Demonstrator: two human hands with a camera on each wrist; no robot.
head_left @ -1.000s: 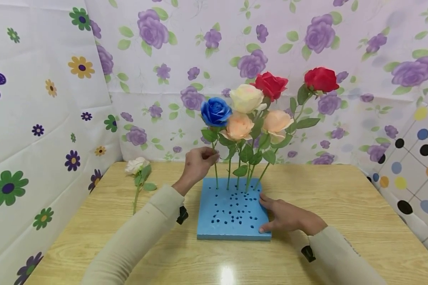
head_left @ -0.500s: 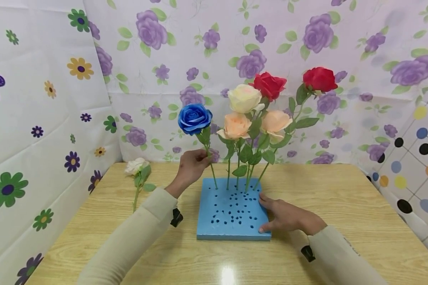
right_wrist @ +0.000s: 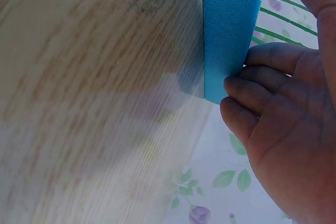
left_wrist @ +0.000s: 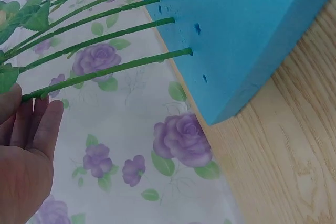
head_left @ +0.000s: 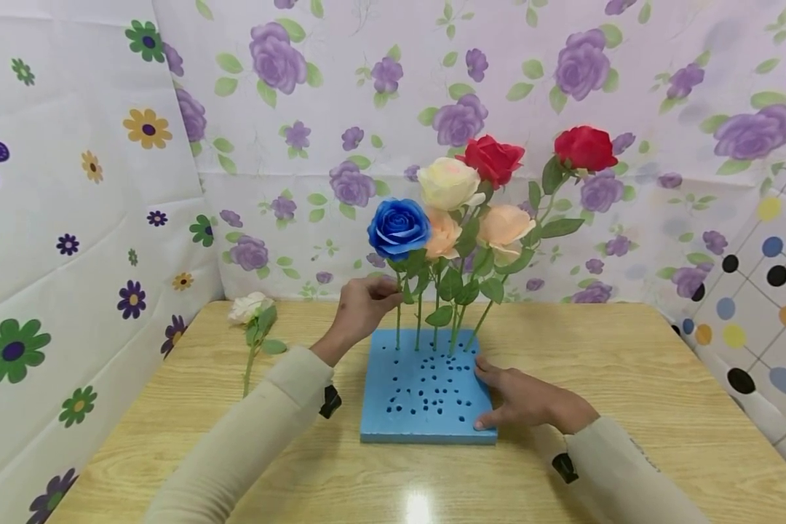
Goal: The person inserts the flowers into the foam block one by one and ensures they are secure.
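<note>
My left hand point(head_left: 360, 313) pinches the green stem of a blue rose point(head_left: 399, 228) between thumb and fingers. The stem's foot stands in a hole near the back left of a blue foam block point(head_left: 409, 422). In the left wrist view the thumb and fingertips of the left hand point(left_wrist: 26, 156) meet the stem point(left_wrist: 115, 68). My right hand point(head_left: 530, 397) rests spread along the block's right edge, thumb over the near right corner. In the right wrist view, fingertips of the right hand point(right_wrist: 294, 114) touch the block's side face point(right_wrist: 231, 35).
Cream point(head_left: 450, 183), peach point(head_left: 506, 225) and red roses point(head_left: 586, 148) stand in the block's back holes, the rightmost one leaning right. A whitish rose point(head_left: 252, 309) lies on the wooden table point(head_left: 563, 349) at left. Flowered cloth point(head_left: 288, 131) hangs behind.
The blue rose's head swung left, then back right, and now covers part of a peach rose. My left hand moved with its stem. The right hand stayed against the block.
</note>
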